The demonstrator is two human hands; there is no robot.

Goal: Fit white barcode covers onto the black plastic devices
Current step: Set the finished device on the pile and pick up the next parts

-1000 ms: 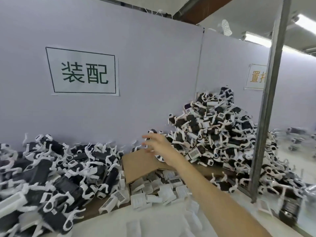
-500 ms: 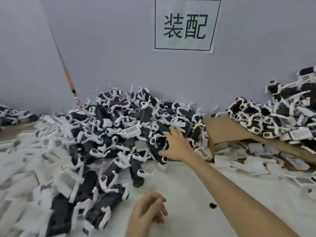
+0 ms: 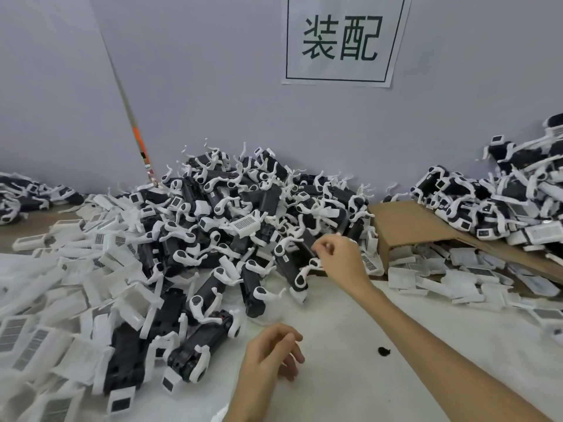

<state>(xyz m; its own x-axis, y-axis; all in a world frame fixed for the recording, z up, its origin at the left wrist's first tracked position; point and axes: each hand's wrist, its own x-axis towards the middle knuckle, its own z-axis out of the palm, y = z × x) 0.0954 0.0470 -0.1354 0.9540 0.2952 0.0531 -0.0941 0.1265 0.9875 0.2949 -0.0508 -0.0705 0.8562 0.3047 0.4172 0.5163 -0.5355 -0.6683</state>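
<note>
At the pile [image 3: 237, 214], right hand [image 3: 341, 260] grips a black device [image 3: 289, 269].

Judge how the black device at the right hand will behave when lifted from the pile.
Probably stiff: the black device looks like moulded hard plastic. Likely light, since the right hand alone grips it. Its white hooked arm may snag neighbours in the pile.

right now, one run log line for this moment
step: pick device | right hand: grips black device at pile edge | left hand: loosely curled, empty | white covers: lying by cardboard box
</note>
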